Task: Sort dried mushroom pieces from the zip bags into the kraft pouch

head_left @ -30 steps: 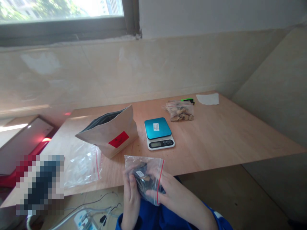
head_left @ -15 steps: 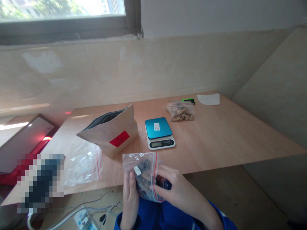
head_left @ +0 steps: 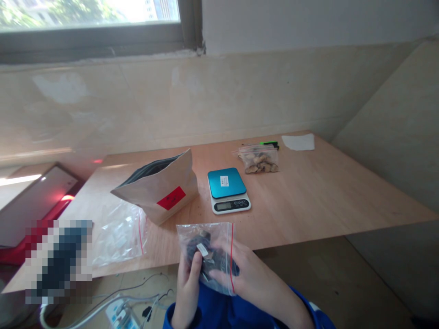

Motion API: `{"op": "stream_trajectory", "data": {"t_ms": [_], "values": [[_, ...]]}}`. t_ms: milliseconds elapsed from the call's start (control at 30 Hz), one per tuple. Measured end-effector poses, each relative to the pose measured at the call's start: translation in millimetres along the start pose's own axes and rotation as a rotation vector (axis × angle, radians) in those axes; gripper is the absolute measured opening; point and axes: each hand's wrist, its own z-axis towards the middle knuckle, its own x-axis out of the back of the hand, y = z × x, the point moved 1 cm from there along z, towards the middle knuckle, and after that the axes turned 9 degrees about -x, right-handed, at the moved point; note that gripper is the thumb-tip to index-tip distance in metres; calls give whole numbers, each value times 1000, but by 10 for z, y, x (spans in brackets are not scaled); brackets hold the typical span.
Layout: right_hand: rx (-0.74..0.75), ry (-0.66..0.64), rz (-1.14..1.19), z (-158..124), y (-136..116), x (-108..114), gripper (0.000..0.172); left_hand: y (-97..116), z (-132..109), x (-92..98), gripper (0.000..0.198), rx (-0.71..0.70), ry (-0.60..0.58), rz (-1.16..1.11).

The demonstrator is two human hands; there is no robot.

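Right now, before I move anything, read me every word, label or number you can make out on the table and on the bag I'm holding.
Red label on the kraft paper pouch: dark marks, too small to read.
White label on the digital scale: too small to read.
Scale display: too blurred to read.
White tag showing in the zip bag: too small to read.
No text here is legible.
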Motion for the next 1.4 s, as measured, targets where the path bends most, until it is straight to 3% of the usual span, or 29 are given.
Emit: {"op": "stream_trajectory", "data": {"t_ms": [267,500,667,867,1000,1167,1267,1400], "values": [[-67,52,90,20,-6,-22,38,14,-11,-26,61,45,79,-49],[-75,133,227,11,32,-10,31,-59,51,36,54,-23,198,-42],[-59,161,419,28,81,-11,29,-124,99,81,50,0,192,-142],[24,157,697,223,74,68,35,26,125,34,50,6,138,-223],[150,148,666,487,-167,220,33,86,137,28,52,59,174,-288],[449,158,518,931,-753,420,26,100,150,49,52,124,194,-374],[592,197,353,1241,-1018,448,24,83,155,81,54,149,214,-373],[710,181,86,1538,-1144,384,18,14,182,155,50,54,228,-283]]}}
